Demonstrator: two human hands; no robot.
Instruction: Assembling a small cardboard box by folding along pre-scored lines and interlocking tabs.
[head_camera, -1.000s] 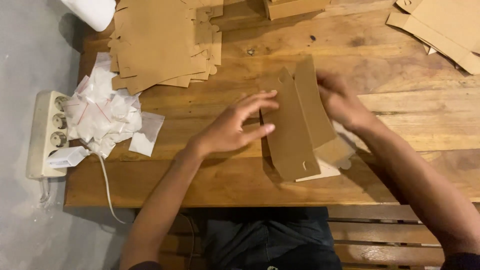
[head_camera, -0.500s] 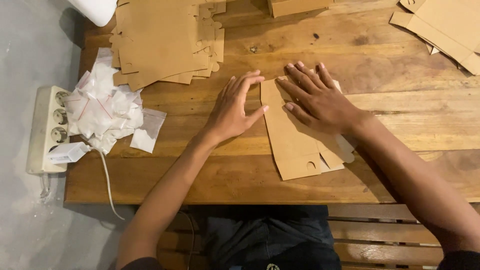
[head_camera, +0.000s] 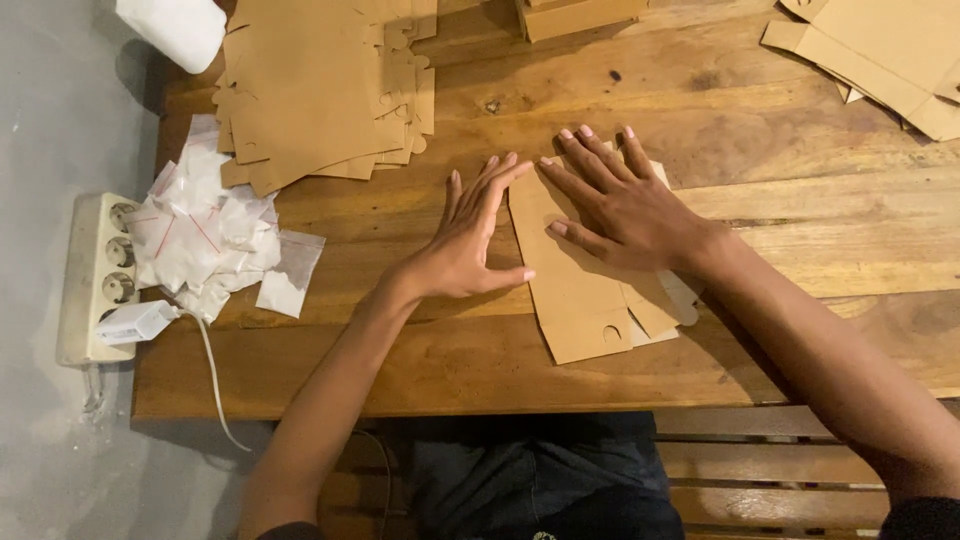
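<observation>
1. Head view: a folded brown cardboard piece (head_camera: 580, 290) lies flat on the wooden tabletop (head_camera: 800, 230), near its near edge.
2. The right hand (head_camera: 625, 205) presses on it, palm down, fingers spread, gripping nothing.
3. The left hand (head_camera: 465, 245) lies flat and open just beside the cardboard's left edge.
4. A stack of cardboard blanks (head_camera: 320, 90) sits far left; small plastic bags (head_camera: 210, 235) lie left of the hands.
</observation>
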